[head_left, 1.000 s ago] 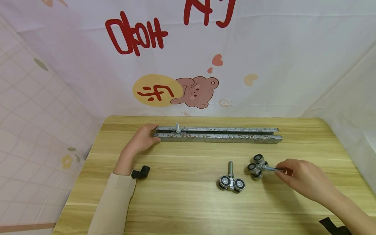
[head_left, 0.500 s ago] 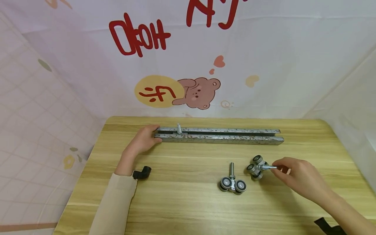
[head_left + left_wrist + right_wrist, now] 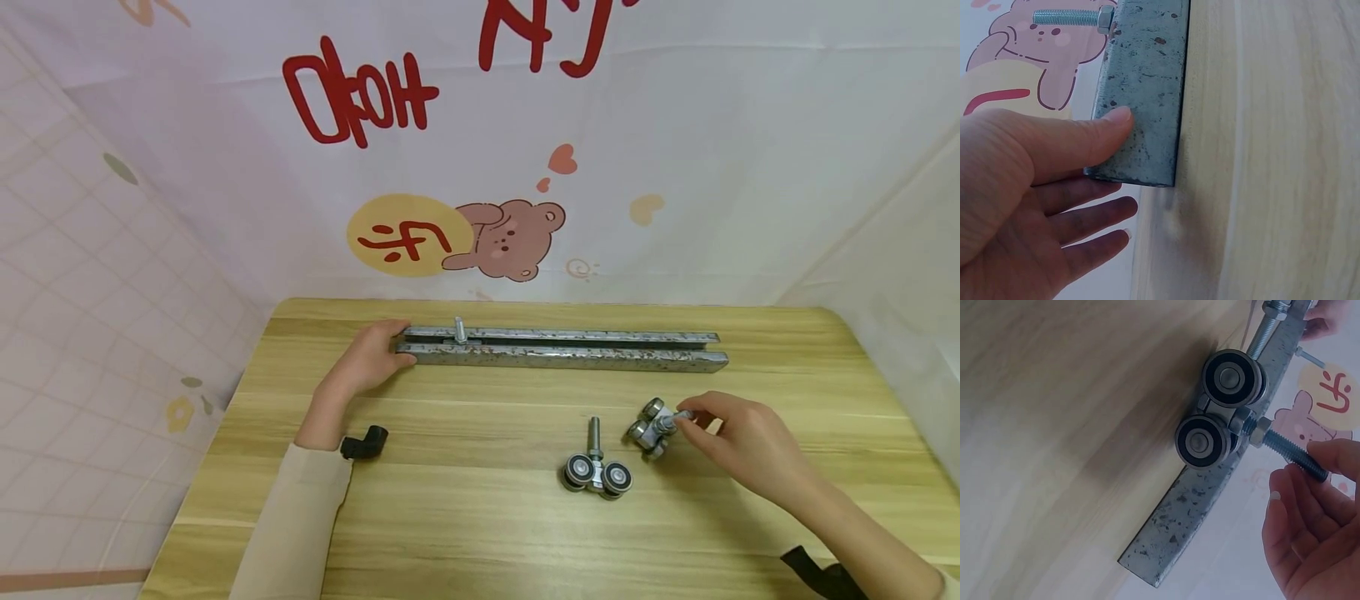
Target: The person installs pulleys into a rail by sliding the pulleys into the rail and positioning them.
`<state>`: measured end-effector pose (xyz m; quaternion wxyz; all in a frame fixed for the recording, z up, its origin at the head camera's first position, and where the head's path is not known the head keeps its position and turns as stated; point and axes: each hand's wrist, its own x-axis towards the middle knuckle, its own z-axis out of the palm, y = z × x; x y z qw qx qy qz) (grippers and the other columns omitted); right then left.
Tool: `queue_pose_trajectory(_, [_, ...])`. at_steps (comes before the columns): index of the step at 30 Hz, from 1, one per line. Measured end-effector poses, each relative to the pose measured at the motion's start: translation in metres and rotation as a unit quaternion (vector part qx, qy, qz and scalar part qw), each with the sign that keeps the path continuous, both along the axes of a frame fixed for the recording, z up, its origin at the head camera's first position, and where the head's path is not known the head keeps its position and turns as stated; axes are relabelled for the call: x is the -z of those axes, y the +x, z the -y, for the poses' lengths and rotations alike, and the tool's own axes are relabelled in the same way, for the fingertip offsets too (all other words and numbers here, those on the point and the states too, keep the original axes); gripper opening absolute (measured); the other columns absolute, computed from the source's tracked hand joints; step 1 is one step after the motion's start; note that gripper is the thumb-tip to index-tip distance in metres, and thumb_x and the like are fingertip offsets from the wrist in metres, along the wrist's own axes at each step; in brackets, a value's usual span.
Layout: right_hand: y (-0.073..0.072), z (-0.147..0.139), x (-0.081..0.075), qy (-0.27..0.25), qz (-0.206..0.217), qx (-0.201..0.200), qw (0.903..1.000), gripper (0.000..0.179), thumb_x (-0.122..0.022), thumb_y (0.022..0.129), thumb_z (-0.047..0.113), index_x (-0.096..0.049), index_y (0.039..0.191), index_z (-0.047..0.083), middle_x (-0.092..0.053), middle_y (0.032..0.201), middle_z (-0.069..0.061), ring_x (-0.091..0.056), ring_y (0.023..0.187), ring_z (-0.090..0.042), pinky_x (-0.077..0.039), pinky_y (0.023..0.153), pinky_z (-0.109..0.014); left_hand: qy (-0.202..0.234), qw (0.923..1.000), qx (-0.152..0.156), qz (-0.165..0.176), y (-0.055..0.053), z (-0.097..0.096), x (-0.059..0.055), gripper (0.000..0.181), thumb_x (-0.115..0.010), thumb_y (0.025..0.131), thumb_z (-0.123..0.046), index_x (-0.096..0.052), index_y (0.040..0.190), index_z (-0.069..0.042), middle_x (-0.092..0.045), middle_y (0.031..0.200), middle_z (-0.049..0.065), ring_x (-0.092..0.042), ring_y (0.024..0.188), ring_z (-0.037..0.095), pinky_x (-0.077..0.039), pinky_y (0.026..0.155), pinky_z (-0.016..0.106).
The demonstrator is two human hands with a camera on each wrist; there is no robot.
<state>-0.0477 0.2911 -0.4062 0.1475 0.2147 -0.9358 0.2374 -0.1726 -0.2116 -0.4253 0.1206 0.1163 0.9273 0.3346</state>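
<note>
A spotted grey metal channel track (image 3: 570, 357) lies along the back of the table, slot upward. My left hand (image 3: 369, 357) grips its left end, thumb on the front face as the left wrist view shows. Near that end a threaded bolt (image 3: 460, 330) sticks up from the slot; what carries it inside is hidden. On the right, my right hand (image 3: 738, 429) pinches the bolt end of a roller trolley (image 3: 652, 429) between thumb and fingers. The right wrist view shows its black-and-silver wheels (image 3: 1230, 378). A second roller trolley (image 3: 596, 475) lies left of it, bolt pointing toward the track.
The wooden table (image 3: 465, 517) meets a printed cloth backdrop (image 3: 675, 150) just behind the track. A black angled piece (image 3: 365, 442) is beside my left sleeve, and a black strap (image 3: 821, 573) is by my right forearm.
My right hand has shifted left and tipped the trolley's bolt from nearly flat to more upright. My left hand keeps its grip on the track; the whole view has drifted slightly.
</note>
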Motion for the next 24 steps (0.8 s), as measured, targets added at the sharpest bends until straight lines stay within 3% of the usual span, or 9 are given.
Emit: queue_pose_trajectory(24, [-0.0045,0.0000,0.0008,-0.005,-0.011,0.001,0.9999,0.026,-0.091,0.074,0.000,-0.080,0.096,0.009,-0.074,0.081,0.004,-0.050,0.055,0.007,-0.041,0.049,-0.014,0.002,1.0000,0.002,-0.002,-0.0006,0.0015,0.0012,0.068,-0.074,0.099,-0.010,-0.042,0.157,0.007,-0.045,0.157,0.027,-0.048,0.142,0.043,-0.045,0.113,0.056])
